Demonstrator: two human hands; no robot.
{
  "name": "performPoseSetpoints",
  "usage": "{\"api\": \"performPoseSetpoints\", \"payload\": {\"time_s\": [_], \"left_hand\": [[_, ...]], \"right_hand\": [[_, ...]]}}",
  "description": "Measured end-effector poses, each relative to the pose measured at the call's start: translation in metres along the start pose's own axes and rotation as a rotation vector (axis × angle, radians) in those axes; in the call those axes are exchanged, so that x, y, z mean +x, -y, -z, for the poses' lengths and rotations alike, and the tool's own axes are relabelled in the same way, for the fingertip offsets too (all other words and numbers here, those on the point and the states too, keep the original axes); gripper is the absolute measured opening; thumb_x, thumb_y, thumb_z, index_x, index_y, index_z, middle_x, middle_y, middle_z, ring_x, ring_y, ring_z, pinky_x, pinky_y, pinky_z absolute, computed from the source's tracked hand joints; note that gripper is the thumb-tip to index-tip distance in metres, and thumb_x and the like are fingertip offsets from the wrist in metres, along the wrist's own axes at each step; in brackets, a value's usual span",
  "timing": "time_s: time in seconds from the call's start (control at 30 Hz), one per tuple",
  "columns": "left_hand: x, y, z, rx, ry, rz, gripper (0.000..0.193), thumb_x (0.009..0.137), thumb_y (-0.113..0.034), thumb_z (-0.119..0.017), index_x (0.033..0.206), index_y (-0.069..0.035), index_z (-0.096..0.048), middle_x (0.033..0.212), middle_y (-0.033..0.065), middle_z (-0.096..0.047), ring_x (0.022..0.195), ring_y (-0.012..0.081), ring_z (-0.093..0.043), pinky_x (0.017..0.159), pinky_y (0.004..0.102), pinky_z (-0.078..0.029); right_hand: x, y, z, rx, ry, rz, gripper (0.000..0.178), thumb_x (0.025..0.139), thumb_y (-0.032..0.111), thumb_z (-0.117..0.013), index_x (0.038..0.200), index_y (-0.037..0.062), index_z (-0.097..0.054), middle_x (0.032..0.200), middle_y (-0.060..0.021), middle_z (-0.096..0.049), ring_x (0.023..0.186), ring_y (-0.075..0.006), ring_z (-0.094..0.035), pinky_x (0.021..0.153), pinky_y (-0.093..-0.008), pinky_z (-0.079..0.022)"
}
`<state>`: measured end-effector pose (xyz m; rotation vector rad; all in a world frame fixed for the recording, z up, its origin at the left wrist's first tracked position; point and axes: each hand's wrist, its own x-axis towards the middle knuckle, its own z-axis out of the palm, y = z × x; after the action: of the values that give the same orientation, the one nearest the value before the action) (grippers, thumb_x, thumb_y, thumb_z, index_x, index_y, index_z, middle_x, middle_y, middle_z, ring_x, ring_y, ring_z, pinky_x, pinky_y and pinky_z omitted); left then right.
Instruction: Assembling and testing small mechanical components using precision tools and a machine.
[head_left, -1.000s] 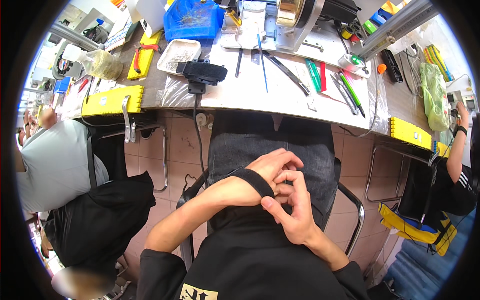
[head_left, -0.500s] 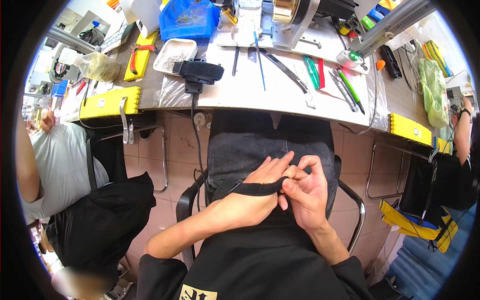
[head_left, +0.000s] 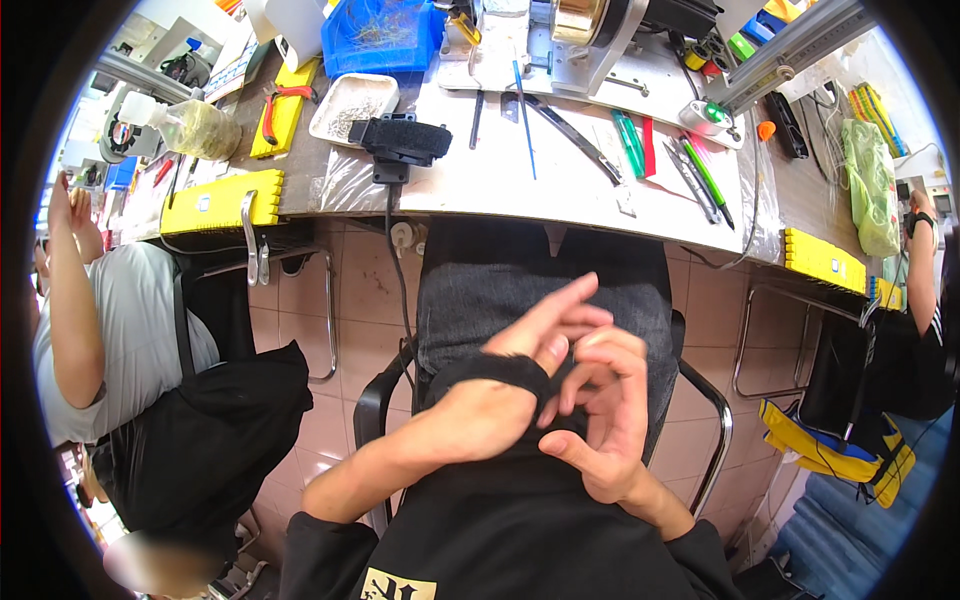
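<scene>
Above my lap, my left hand (head_left: 510, 375) is stretched out with its fingers extended, holding nothing. A black fabric strap (head_left: 497, 371) wraps round the back of that hand near the wrist. Right beside it is my right hand (head_left: 608, 410), thumb and fingers apart and partly curled, with nothing visible between them. Its fingertips are slightly blurred close to the strap and the left hand's palm side; whether they touch is hard to tell. Both forearms come from black sleeves.
A bench edge runs ahead, carrying a black strapped device (head_left: 405, 143) on a cable, a white tray (head_left: 355, 105), a blue bin (head_left: 385, 40), a green pen (head_left: 705, 170) and tweezers (head_left: 690, 180). Chair armrests (head_left: 375, 400) flank me. A co-worker in grey (head_left: 140, 310) sits left.
My right hand has let go of the strap's end and drawn slightly down, its fingers spreading. The strap now lies closed round my left hand. The left co-worker's arms have risen.
</scene>
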<state>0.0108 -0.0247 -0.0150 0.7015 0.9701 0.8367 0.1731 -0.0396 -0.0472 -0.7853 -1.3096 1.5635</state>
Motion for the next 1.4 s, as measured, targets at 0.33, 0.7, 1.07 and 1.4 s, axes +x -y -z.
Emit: {"api": "performPoseSetpoints", "payload": {"time_s": [0.33,0.7,1.07,1.4], "left_hand": [[0.011,0.004,0.007,-0.059,0.003,-0.157,0.044,0.108,-0.019,-0.037,0.149,-0.002,-0.037,0.136,0.0165,-0.055,0.114,0.0195,-0.058,0.097,0.0317,-0.047],[-0.009,0.016,0.001,0.07,0.102,-0.158,0.062,0.102,-0.018,-0.049,0.158,-0.005,-0.024,0.148,0.015,-0.049,0.13,0.0213,-0.051,0.105,0.0334,-0.043],[-0.054,-0.013,0.035,0.788,-0.216,-0.398,0.061,0.08,-0.021,-0.081,0.132,0.001,-0.058,0.133,0.0176,-0.057,0.127,0.0308,-0.055,0.106,0.039,-0.042],[-0.023,-0.004,0.03,0.864,-0.102,-0.384,0.046,0.079,-0.005,-0.079,0.123,-0.007,-0.067,0.111,0.0119,-0.068,0.101,0.0272,-0.064,0.09,0.0349,-0.051]], "right_hand": [[-0.006,-0.009,-0.007,-0.429,0.004,0.038,0.062,0.069,0.011,-0.09,0.123,-0.0029,-0.062,0.114,-0.0126,-0.056,0.077,-0.0142,-0.059,0.066,-0.0263,-0.052],[-0.005,-0.016,0.007,-0.582,-0.084,0.119,0.048,0.08,-0.003,-0.077,0.122,-0.001,-0.054,0.115,-0.015,-0.051,0.09,-0.0212,-0.06,0.072,-0.0304,-0.053],[-0.009,-0.009,0.037,-0.048,-0.027,-0.029,0.048,0.09,-0.004,-0.066,0.133,-0.0049,-0.045,0.132,-0.0178,-0.044,0.121,-0.0232,-0.051,0.092,-0.0335,-0.052],[-0.01,-0.016,0.028,0.052,0.019,0.018,0.048,0.093,-0.006,-0.059,0.139,-0.0062,-0.042,0.14,-0.0207,-0.041,0.121,-0.0267,-0.052,0.085,-0.0337,-0.058]]}}
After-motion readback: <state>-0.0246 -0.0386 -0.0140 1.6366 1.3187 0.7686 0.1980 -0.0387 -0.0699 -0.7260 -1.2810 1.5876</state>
